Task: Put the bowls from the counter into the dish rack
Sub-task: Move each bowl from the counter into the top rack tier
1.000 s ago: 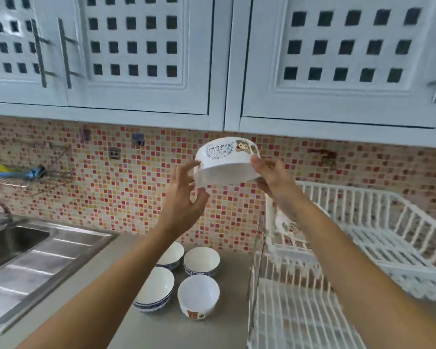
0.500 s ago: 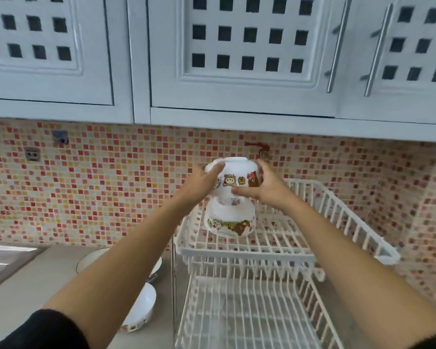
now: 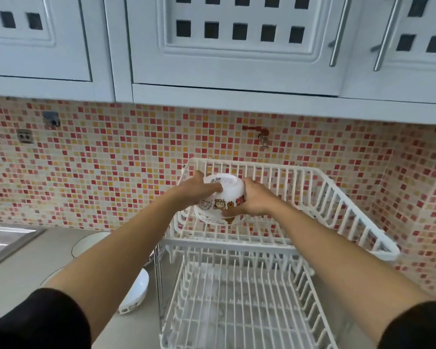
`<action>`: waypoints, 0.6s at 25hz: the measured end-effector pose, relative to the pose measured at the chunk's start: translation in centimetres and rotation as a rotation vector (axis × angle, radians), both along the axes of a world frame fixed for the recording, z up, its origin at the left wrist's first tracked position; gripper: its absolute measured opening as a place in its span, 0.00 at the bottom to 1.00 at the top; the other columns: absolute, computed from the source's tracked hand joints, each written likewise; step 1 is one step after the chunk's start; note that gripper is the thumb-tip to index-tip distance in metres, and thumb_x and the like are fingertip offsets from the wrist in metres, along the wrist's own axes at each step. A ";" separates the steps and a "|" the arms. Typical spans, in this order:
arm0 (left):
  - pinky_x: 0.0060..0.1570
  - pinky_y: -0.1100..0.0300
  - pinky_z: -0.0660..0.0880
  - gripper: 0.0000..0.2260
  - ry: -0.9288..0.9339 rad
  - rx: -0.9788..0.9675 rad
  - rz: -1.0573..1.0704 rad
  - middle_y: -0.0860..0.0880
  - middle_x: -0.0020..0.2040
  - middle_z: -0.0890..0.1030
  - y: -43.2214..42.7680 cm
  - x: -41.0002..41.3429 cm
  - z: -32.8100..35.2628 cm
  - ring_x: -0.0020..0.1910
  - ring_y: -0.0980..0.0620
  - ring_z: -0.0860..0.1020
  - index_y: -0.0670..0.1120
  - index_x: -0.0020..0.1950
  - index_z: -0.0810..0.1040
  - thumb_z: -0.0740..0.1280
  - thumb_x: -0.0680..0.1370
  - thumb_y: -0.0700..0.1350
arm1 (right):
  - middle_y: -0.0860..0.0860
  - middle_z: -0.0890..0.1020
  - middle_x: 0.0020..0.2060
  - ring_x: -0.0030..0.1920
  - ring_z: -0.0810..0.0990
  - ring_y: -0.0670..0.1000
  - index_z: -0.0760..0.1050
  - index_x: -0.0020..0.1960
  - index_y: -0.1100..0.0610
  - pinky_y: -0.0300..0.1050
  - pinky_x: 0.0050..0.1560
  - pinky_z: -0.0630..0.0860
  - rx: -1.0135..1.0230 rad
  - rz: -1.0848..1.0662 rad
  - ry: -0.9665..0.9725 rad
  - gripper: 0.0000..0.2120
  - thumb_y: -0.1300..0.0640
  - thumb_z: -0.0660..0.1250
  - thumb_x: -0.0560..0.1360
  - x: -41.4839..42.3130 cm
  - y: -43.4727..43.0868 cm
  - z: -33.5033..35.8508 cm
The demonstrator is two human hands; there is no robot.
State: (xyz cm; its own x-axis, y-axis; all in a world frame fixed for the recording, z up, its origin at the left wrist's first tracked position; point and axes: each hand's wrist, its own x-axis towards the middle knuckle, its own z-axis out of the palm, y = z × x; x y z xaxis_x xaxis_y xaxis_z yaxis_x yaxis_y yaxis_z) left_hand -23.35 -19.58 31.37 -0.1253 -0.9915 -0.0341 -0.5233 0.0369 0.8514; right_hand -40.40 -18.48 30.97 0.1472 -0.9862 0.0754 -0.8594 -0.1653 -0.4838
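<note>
2 hands grip 1 cartoon-printed bowl [image 3: 223, 195], turned upside down over the upper tier [image 3: 337, 197] of the white dish rack. The left hand [image 3: 199, 188] is curled over the bowl's near-left shoulder, fingers closed against the foot ring, and the right hand [image 3: 252, 199] wraps the right side with the thumb along the lower wall near the printed animals. Neither palm is open; both are closed on this bowl. Holding it from opposite sides keeps the rim level, which looks like the point of the grip, since the bowl is being set mouth-down onto a second inverted bowl [image 3: 218, 219] of the same print that already sits in the tier's back-left corner. Whether the 2 rims are touching yet cannot be told, as the hands cover the join, but the upper bowl sits very close over the lower. Stacking them inverted lets water drain through the wires and saves room.

The lower tier [image 3: 237, 298] shows no dishes. At least 3 white bowls [image 3: 136, 293] remain on the grey counter [image 3: 23, 273] left of the rack, partly hidden behind the left forearm, so the task is probably well short of half done. Next, the hands would need to let go evenly, because a tilted release could slide the top bowl off.
</note>
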 end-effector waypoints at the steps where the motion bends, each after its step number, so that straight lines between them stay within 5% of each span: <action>1: 0.40 0.59 0.73 0.31 -0.048 -0.019 0.001 0.41 0.62 0.73 -0.1 -0.1 -0.1 0.53 0.44 0.75 0.44 0.74 0.57 0.66 0.76 0.52 | 0.51 0.73 0.59 0.53 0.72 0.51 0.60 0.70 0.56 0.43 0.48 0.70 0.017 0.002 -0.001 0.45 0.45 0.79 0.62 0.0 0.2 0.0; 5: 0.53 0.53 0.74 0.32 -0.128 -0.021 -0.004 0.40 0.67 0.73 0.0 -0.1 0.0 0.61 0.41 0.75 0.44 0.75 0.58 0.64 0.76 0.55 | 0.49 0.71 0.55 0.52 0.72 0.50 0.60 0.69 0.55 0.41 0.45 0.71 0.075 0.001 -0.003 0.42 0.46 0.78 0.63 0.2 1.1 0.5; 9: 0.68 0.47 0.67 0.32 -0.181 -0.133 0.006 0.40 0.75 0.64 1.9 0.6 1.3 0.72 0.40 0.67 0.42 0.77 0.55 0.61 0.78 0.57 | 0.50 0.78 0.58 0.55 0.79 0.53 0.67 0.64 0.53 0.50 0.54 0.79 0.075 -0.010 -0.017 0.45 0.37 0.79 0.53 1.0 1.8 1.4; 15: 0.64 0.53 0.70 0.26 -0.222 -0.377 0.117 0.41 0.75 0.64 6.4 8.3 4.9 0.68 0.43 0.71 0.42 0.77 0.57 0.57 0.81 0.50 | 0.55 0.54 0.77 0.76 0.57 0.57 0.49 0.77 0.58 0.52 0.72 0.59 -0.177 -0.028 -0.016 0.40 0.39 0.61 0.75 7.9 5.3 4.2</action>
